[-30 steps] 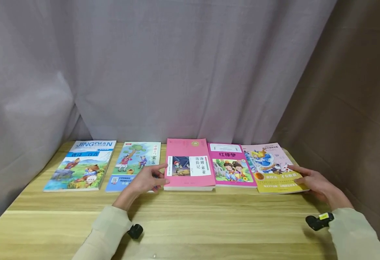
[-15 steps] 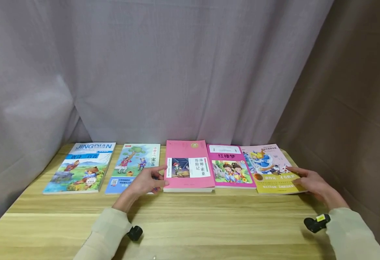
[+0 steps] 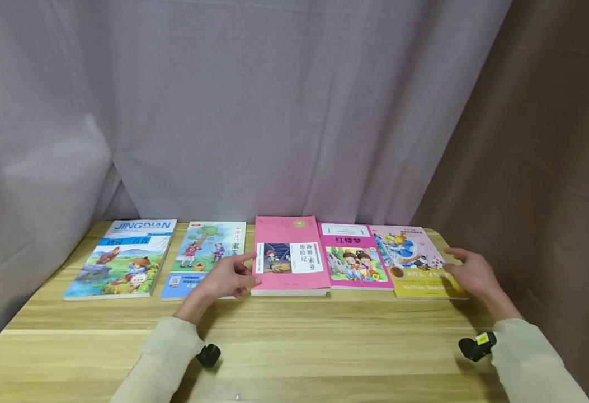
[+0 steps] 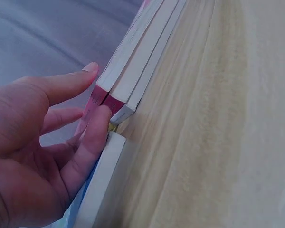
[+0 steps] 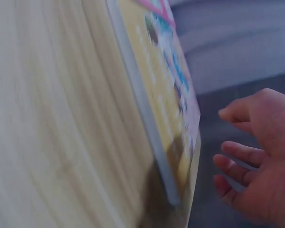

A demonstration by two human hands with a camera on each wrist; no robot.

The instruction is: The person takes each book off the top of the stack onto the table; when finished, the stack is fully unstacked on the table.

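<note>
My left hand [image 3: 225, 277] rests against the left edge of a pink book [image 3: 288, 229], with its fingertips on the spine. In the left wrist view, the pink spine [image 4: 97, 97] lies in a stack with another red spine [image 4: 113, 104] and a white one [image 4: 123, 113] beneath. The hand also reaches over a green-and-blue picture book [image 3: 208, 246]. Spread and holding nothing, my right hand [image 3: 475, 275] is above the right edge of a pink-and-yellow book [image 3: 422, 282]. The right wrist view shows a gap between its fingers and that book.
A magenta book [image 3: 357, 263] lies between the pink stack and the pink-and-yellow book. At the far left is a blue-green book [image 3: 123, 263]. All lie in a row at the back of the wooden table [image 3: 294, 341], before a grey curtain [image 3: 254, 112].
My right hand has come off the pink-and-yellow book's right edge and lifted slightly. The left hand stays at the pink book. The view has shifted slightly.
</note>
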